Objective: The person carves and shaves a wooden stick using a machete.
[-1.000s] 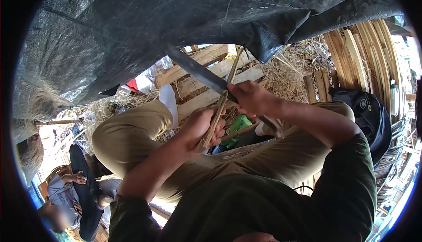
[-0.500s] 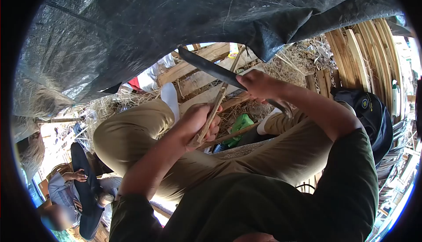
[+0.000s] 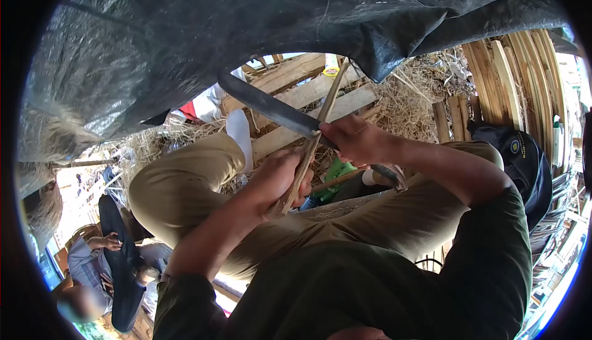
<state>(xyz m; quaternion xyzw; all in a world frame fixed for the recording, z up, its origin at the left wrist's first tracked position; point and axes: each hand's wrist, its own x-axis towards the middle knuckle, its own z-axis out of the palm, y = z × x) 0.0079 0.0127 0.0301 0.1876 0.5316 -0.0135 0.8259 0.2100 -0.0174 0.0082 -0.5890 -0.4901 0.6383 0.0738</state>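
Note:
My left hand (image 3: 282, 179) is wrapped round the lower part of a thin, rough wooden stick (image 3: 327, 107), which slants up and away to the right. In my right hand (image 3: 357, 140) is a long dark machete (image 3: 268, 105), gripped near the base of its blade, with the curved handle end sticking out below the hand towards my thigh. The blade points up and left and crosses the stick just above my left hand. Its tip lies close to the dark tarp's edge.
A dark tarp (image 3: 246, 13) hangs across the top. Wooden slats (image 3: 296, 97) and straw lie beyond my feet. Upright planks (image 3: 524, 81) and a black bag (image 3: 515, 161) are at the right, a green bag (image 3: 336, 172) between my legs. Another person (image 3: 92, 266) sits at the lower left.
The machete first drew back to the right, off the near part of the stick, and now has moved left across it again. My left hand keeps its hold on the stick.

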